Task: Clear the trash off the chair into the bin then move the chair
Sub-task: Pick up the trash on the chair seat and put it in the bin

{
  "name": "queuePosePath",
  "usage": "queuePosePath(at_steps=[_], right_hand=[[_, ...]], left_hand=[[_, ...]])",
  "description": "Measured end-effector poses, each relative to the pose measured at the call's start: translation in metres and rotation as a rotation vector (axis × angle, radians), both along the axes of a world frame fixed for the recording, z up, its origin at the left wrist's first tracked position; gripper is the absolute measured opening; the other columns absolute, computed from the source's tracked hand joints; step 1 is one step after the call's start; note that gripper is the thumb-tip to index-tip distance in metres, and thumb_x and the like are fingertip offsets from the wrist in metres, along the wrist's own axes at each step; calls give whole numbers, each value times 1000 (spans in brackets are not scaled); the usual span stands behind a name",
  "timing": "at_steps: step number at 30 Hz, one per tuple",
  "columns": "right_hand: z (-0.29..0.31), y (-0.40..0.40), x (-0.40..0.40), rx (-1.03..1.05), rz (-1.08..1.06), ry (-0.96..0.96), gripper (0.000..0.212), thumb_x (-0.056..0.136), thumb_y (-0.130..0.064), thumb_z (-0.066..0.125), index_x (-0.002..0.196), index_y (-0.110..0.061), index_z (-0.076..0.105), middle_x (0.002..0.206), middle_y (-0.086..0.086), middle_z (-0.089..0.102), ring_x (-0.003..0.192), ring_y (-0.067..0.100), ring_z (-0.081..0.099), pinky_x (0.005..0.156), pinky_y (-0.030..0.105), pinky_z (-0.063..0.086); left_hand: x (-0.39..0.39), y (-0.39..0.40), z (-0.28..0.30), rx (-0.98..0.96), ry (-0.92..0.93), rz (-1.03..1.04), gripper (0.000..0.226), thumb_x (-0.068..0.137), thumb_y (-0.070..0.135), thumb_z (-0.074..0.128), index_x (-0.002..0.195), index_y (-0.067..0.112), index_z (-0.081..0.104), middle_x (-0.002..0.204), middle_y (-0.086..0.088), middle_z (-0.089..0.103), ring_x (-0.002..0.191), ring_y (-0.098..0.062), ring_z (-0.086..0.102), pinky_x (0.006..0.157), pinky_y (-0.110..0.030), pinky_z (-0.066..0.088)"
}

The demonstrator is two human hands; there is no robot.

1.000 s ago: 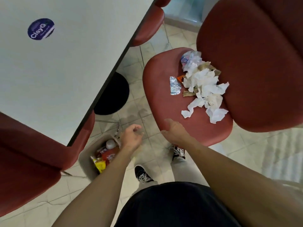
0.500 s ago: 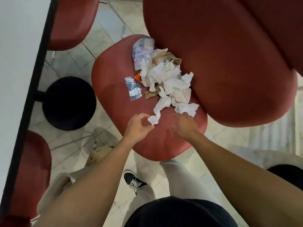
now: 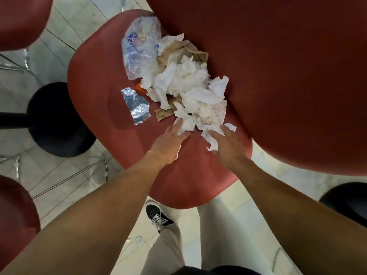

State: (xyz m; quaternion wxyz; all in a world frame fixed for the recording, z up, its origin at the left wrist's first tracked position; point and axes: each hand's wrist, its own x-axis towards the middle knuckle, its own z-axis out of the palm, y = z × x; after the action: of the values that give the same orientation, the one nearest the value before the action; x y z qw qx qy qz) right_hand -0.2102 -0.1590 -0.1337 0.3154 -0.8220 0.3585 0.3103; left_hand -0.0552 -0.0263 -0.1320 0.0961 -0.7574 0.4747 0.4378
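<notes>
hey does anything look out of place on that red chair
Yes. A pile of crumpled tissues, a clear plastic wrapper and a foil scrap litter the red chair seat, where trash does not belong.

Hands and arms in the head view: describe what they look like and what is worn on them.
Both the left hand and the right hand are bare: no gloves, and no rings, watch or bracelet show. Both forearms are uncovered all the way to the frame's lower edge, so no sleeve is in view. No markings or tattoos are visible on either arm.
</notes>
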Motion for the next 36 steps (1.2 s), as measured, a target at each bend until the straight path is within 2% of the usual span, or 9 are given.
queuePosePath(at_steps=[5, 8, 11, 16, 21, 23, 27, 32, 36], right_hand=[[-10, 0, 3, -34, -65, -72, 57, 81, -4, 59, 132, -29, 50, 140, 4, 35, 120, 33, 47, 89, 43, 50], [-7, 1, 6, -39, -102, -74, 43, 76, -1, 61, 116, -19, 61, 122, 5, 50, 104, 32, 58, 80, 41, 52], [1, 8, 4, -55, -128, -128, 41, 74, 0, 66, 112, -14, 64, 116, 7, 57, 97, 30, 62, 77, 38, 49], [28, 28, 7, -70, -294, -280, 34, 79, 5, 55, 109, -7, 66, 110, 12, 63, 95, 33, 61, 71, 29, 41], [64, 65, 16, -12, -373, -330, 30, 81, -1, 57, 103, -18, 67, 94, 5, 66, 85, 25, 61, 66, 24, 38], [82, 86, 18, 10, -344, -354, 28, 82, -2, 57, 101, -19, 68, 89, 4, 66, 81, 23, 60, 66, 24, 39], [114, 132, 24, -30, -227, -403, 28, 81, 2, 55, 103, -11, 68, 102, 9, 63, 92, 26, 59, 73, 26, 39], [140, 199, 28, -34, -110, -425, 29, 83, 0, 54, 106, -11, 69, 106, 12, 64, 94, 28, 61, 74, 24, 38], [157, 259, 33, -10, -50, -455, 28, 84, -1, 54, 105, -11, 70, 105, 10, 66, 94, 26, 61, 75, 26, 42]], left_hand=[[1, 0, -13, -29, 22, 97, 69, 84, -5, 56, 145, 22, 36, 154, -9, 19, 127, -32, 41, 98, -48, 45], [-1, 5, -16, -53, 51, 186, 47, 87, 0, 55, 131, 15, 51, 131, -10, 46, 113, -30, 52, 94, -44, 47], [-4, 12, -9, -85, 33, 295, 29, 89, 5, 55, 115, 16, 61, 117, -7, 56, 103, -29, 58, 86, -39, 49], [-8, 29, 25, -210, -18, 450, 33, 90, 8, 56, 120, 22, 52, 99, -7, 63, 90, -29, 62, 72, -32, 46], [-12, 71, 63, -272, -27, 662, 58, 88, 14, 64, 136, 28, 34, 100, -12, 66, 91, -31, 63, 84, -44, 52], [-16, 98, 76, -297, -36, 771, 51, 87, 17, 66, 132, 26, 43, 103, -11, 65, 94, -29, 63, 87, -40, 52], [-22, 157, 94, -347, -61, 961, 25, 84, 24, 71, 108, 21, 68, 101, -1, 70, 90, -19, 64, 77, -22, 45], [-23, 234, 118, -370, -125, 1064, 21, 86, 14, 66, 106, 16, 72, 108, -4, 68, 94, -22, 64, 83, -31, 51], [-33, 294, 134, -397, -176, 1120, 21, 88, 18, 64, 107, 17, 72, 108, -2, 58, 95, -19, 60, 83, -31, 50]])
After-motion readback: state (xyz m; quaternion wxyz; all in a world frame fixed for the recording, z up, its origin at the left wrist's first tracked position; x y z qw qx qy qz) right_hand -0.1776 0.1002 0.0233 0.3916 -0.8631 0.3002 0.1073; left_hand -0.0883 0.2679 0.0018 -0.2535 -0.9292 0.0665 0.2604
